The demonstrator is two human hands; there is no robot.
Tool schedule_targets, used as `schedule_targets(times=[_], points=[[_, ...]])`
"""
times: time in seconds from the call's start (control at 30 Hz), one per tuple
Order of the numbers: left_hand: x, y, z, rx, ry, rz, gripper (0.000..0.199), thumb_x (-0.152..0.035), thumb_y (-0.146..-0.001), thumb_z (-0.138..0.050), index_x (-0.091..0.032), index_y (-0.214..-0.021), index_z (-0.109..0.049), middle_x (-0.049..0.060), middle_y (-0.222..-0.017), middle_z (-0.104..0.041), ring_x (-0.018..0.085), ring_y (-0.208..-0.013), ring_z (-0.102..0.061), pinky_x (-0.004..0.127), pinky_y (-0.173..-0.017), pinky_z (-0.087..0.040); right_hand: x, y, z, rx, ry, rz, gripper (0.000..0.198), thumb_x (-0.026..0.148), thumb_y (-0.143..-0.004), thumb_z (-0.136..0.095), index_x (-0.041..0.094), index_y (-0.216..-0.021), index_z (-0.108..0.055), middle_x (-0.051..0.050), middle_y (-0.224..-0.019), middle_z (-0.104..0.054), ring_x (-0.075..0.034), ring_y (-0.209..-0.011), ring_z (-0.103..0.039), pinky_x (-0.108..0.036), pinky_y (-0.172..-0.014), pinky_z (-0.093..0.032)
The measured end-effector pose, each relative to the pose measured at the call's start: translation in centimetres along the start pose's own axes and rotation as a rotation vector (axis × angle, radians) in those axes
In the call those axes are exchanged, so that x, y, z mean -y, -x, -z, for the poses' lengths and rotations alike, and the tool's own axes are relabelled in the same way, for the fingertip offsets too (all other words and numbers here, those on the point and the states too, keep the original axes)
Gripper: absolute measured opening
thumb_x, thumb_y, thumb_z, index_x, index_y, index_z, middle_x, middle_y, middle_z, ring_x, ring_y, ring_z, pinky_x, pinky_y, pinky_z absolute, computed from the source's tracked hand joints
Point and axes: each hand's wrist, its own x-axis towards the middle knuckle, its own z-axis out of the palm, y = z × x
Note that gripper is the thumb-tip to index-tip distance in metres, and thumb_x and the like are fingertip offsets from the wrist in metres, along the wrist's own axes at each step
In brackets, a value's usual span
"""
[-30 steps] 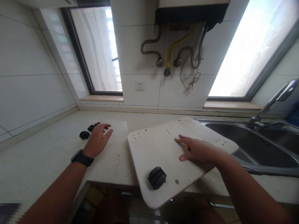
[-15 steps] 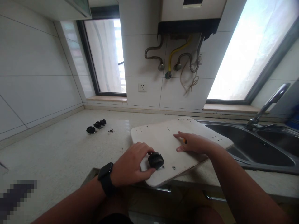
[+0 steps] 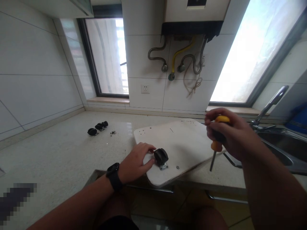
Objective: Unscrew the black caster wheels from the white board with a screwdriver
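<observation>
My left hand [image 3: 139,158] rests at the near left corner of a white board [image 3: 182,140] with rounded corners. Its thumb and fingertips are closed against the left side of a black caster wheel [image 3: 161,156]. The caster stands upright on the board, its metal plate [image 3: 164,167] flat against the surface. Raised over the board's right end, my right hand [image 3: 230,131] grips a screwdriver [image 3: 217,146] with a yellow and black handle. Its shaft points down, apart from the board. A round metal fitting [image 3: 177,167] sits to the right of the caster.
Several more black casters [image 3: 92,131] and a scatter of small screws [image 3: 112,133] lie on the pale countertop [image 3: 72,153] at left. To the right are a steel sink [image 3: 275,148] and a faucet [image 3: 271,103]. Drawer handles [image 3: 225,198] run below the counter edge.
My right hand has lifted off the board with the screwdriver and moved right. The caster now stands with its plate visible, and my left hand has shifted slightly, its fingers now at the caster's left side.
</observation>
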Motion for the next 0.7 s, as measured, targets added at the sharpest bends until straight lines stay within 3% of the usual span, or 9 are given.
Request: schedule_targets(times=[0.07,0.23,0.43,0.7], points=[[0.1,0.2,-0.2,-0.026,0.005,-0.003,0.026,-0.022,-0.094,-0.064,-0.022,-0.119,-0.060,0.009,-0.112,-0.067,0.026,-0.104,-0.062,0.045,-0.093,-0.052,1.7,0.7,-0.5,-0.018,-0.271,0.075,0.021,0.021,-0.074,-0.072,0.028,-0.093,-0.065,0.000,-0.085,-0.058,-0.014,-0.063,-0.054,-0.030,-0.053,-0.042],[0.1,0.3,0.0,-0.045,0.057,0.020,0.018,-0.025,-0.096,-0.060,-0.021,-0.113,-0.060,0.008,-0.110,-0.066,0.025,-0.101,-0.062,0.044,-0.089,-0.053,2.9,2.0,-4.4,-0.123,-0.448,0.161,0.015,0.015,-0.078,-0.068,0.026,-0.085,-0.062,0.000,-0.081,-0.055,-0.017,-0.074,-0.055,-0.032,-0.058,-0.046],[0.1,0.4,0.1,-0.035,0.063,0.016,0.015,-0.025,-0.096,-0.060,-0.022,-0.110,-0.060,0.007,-0.108,-0.066,0.024,-0.100,-0.063,0.042,-0.089,-0.052,1.7,2.4,-8.8,-0.043,-0.458,0.199,0.017,0.017,-0.085,-0.067,0.027,-0.091,-0.055,0.003,-0.083,-0.057,-0.013,-0.069,-0.056,-0.031,-0.061,-0.049],[0.4,0.6,0.0,-0.036,0.067,-0.002,0.022,-0.024,-0.093,-0.064,-0.023,-0.114,-0.059,0.008,-0.110,-0.067,0.026,-0.102,-0.062,0.045,-0.091,-0.052,0.8,2.5,-10.0,0.043,-0.363,0.246,0.017,0.021,-0.090,-0.065,0.028,-0.096,-0.051,0.005,-0.085,-0.057,-0.013,-0.066,-0.057,-0.030,-0.061,-0.048]])
